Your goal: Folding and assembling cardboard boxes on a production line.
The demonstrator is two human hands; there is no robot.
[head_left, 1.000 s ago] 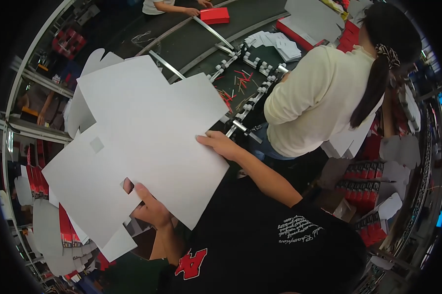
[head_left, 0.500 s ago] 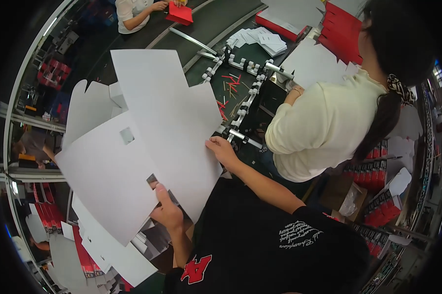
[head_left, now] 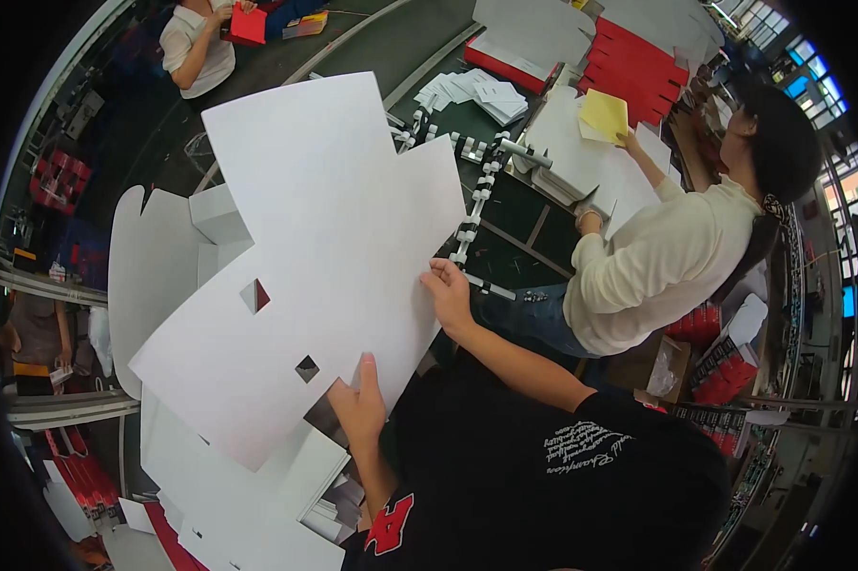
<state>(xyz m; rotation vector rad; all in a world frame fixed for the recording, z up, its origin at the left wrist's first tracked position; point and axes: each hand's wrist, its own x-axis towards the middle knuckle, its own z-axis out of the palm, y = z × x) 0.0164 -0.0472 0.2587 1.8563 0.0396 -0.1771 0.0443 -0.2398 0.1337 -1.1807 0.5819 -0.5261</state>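
Note:
A large white die-cut cardboard sheet (head_left: 338,219) is spread in front of me, with notched edges and two small square cut-outs. My left hand (head_left: 360,407) is closed on its lower edge, the thumb lying on top and the fingers hidden beneath. At the sheet's right edge, my right hand (head_left: 451,297) pinches the border between thumb and curled fingers. Below and to the left lie more white cardboard sheets (head_left: 248,528), partly covered by the held one. A folded white carton (head_left: 157,276) with raised flaps stands behind it on the left.
To the right, a co-worker (head_left: 652,262) in a cream top holds a yellow sheet (head_left: 605,114) over a white stack. A roller guide frame (head_left: 481,190) crosses the dark green conveyor. White cards (head_left: 486,95) and red box blanks (head_left: 633,71) lie beyond. Another person (head_left: 198,48) handles a red box.
The cardboard sheet has tilted and swung slightly right, with both hands still on it. My view has shifted. The co-worker's arm now reaches out with a yellow sheet.

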